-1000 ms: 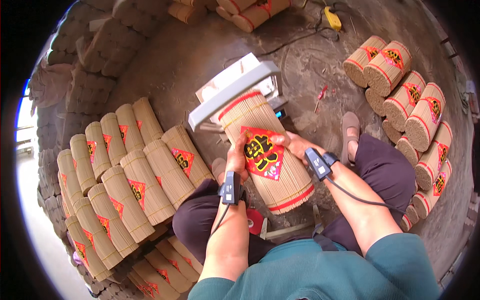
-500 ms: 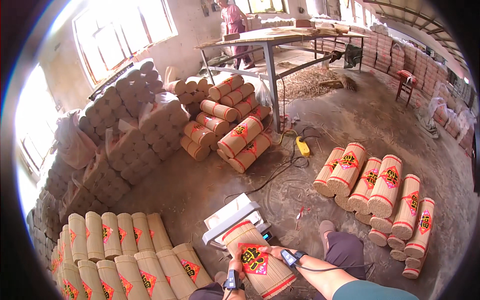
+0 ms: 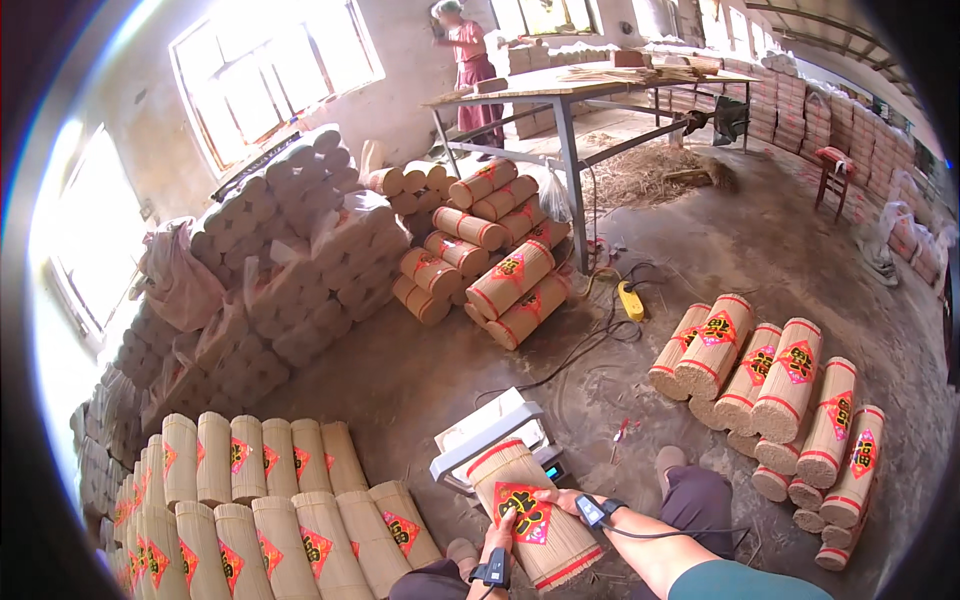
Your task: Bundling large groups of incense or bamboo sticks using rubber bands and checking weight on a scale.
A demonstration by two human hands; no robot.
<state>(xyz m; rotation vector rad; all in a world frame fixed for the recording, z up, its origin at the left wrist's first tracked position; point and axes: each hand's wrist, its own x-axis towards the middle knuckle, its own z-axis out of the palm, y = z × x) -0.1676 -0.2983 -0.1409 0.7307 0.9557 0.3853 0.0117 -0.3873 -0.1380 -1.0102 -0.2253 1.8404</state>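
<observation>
A thick bundle of thin tan sticks [image 3: 560,557], with red bands at its ends and a red diamond label, lies tilted between my hands in front of me. My left hand [image 3: 500,532] is closed on its left side, the thumb up by the label. From the right, my right hand [image 3: 562,500] grips the other side, fingers at the label's edge. The bundle's far end overlaps the near edge of a white and grey weighing scale [image 3: 488,425] with a small lit display. Each wrist carries a small strapped device with a cable.
Stacked bundles stand at the lower left [image 3: 283,540], on the right [image 3: 788,390] and ahead [image 3: 511,282]. Plastic-wrapped packs [image 3: 290,300] line the left wall. A yellow power strip [image 3: 630,300] with black cable lies on the floor. A person [image 3: 470,60] stands behind the table [image 3: 567,88].
The scene has shifted slightly right in view. My left thumb has come up onto the bundle's label. The person behind the table has straightened and raised an arm.
</observation>
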